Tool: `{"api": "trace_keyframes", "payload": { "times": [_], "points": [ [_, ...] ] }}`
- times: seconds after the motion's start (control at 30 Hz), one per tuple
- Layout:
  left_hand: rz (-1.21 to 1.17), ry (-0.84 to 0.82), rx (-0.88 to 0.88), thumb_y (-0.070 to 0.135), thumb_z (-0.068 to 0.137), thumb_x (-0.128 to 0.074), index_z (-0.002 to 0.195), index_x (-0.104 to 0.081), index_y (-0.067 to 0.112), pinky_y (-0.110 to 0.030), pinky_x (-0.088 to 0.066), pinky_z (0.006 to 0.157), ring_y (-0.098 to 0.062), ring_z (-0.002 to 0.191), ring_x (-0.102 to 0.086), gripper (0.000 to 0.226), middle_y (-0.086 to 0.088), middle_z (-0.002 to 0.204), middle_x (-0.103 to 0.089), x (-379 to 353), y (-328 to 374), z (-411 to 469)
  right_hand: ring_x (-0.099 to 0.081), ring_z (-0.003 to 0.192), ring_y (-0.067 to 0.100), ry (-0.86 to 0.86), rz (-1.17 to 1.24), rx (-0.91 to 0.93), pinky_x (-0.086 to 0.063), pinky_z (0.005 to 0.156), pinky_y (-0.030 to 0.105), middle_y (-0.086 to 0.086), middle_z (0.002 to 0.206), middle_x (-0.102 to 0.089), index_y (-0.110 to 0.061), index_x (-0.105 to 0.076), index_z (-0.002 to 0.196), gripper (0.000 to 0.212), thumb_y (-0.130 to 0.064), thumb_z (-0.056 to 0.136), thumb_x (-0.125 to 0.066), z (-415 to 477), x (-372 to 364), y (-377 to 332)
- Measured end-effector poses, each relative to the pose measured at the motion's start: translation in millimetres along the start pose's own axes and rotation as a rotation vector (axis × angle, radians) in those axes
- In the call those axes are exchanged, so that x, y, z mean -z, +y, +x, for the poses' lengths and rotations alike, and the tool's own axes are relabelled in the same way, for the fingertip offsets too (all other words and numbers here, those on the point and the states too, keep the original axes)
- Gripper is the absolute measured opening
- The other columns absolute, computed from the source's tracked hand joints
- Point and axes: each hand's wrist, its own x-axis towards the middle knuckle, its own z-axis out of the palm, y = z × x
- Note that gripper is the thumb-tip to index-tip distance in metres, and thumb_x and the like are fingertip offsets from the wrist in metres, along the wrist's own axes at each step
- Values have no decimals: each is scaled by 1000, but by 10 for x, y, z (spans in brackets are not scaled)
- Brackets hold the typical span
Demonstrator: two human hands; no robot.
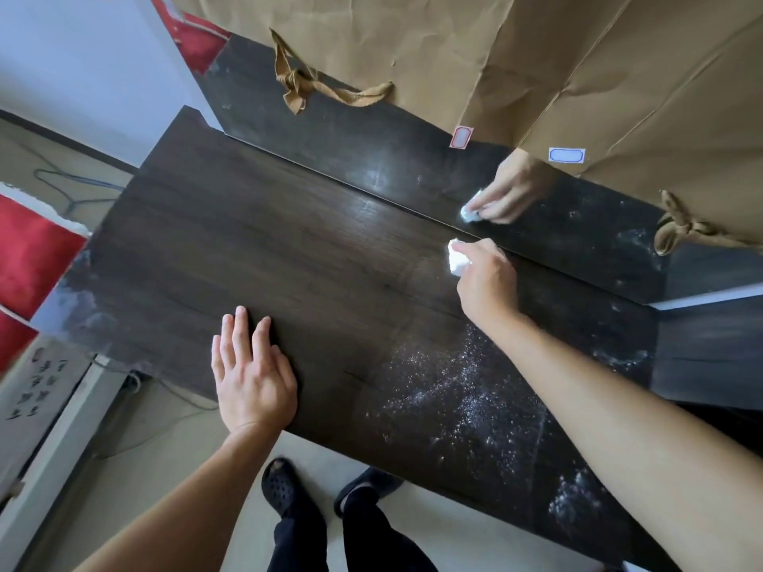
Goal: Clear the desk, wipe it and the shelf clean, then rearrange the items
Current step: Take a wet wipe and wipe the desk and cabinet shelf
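Dark wood-grain surface [289, 249] runs diagonally across the room, near edge toward the person. Left hand [252, 377] lies palm-down & flat on it just inside the near edge, fingers straight & slightly apart, holding nothing. Right hand [487, 278] reaches across to the far edge, fingers curled & clamped on a small white wad [458, 260] (tissue or cloth, can't tell which), w/ the wad pressed on the surface just beside the seam where the reflective back panel [371, 130] rises. The panel shows a mirror copy of that hand and wad [512, 187], nearly meeting the real one at the seam.

White dust specks [466, 390] are scattered over the right part of the surface, under & beyond the right forearm, thickest toward the near right corner; the left part looks darker & cleaner, w/ a greyish smear at the far left end.

Creased brown paper [536, 55] covers the upper part of the panel. Two small labels sit at its lower edge: a red-bordered one [461, 137] & a blue-bordered one [567, 155], both blank as far as can be seen. A knotted brown tie [297, 82] hangs at the paper's left, another [681, 229] at the right.

Below the near edge: the person's feet in black clogs [285, 485] on a pale floor [144, 427]. A thin cable [74, 187] trails on the floor at left, near a red sheet [29, 249].
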Motion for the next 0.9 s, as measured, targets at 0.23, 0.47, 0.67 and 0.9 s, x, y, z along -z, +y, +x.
{"api": "trace_keyframes", "payload": {
  "times": [0.23, 0.47, 0.67, 0.9],
  "points": [
    [-14, -4, -1, 18, 90, -38, 126, -53, 2, -49, -19, 116, -38, 139, -27, 42, -22, 147, -37, 14, -2, 0, -50, 84, 19, -520, 50, 347, -45, 72, 28, -1, 89, -58, -22, -71, 97, 38, 7, 84, -51, -760, 41, -219],
    [-17, -30, 12, 21, 91, -34, 127, -53, 4, -47, -17, 117, -36, 140, -25, 44, -20, 148, -36, 37, -2, 11, -58, 86, 36, -112, 80, 140, -46, 77, 35, 18, 93, -63, -15, -73, 101, 34, -2, 79, -50, 154, 7, -322],
    [-17, -22, 10, 19, 90, -38, 126, -54, 5, -47, -18, 116, -36, 140, -26, 41, -19, 148, -37, 8, -15, 8, -49, 74, 27, -128, -19, 288, -42, 62, 32, 8, 80, -56, -14, -70, 90, 39, 14, 67, -55, -320, -261, -383],
    [-27, -8, -3, 18, 90, -40, 126, -54, 4, -48, -18, 116, -36, 139, -27, 41, -21, 147, -37, 17, -15, 5, -59, 86, 11, -915, 130, 194, -47, 77, 25, -11, 90, -60, -28, -75, 96, 34, -3, 84, -54, -842, 66, -413]
  ]
}}
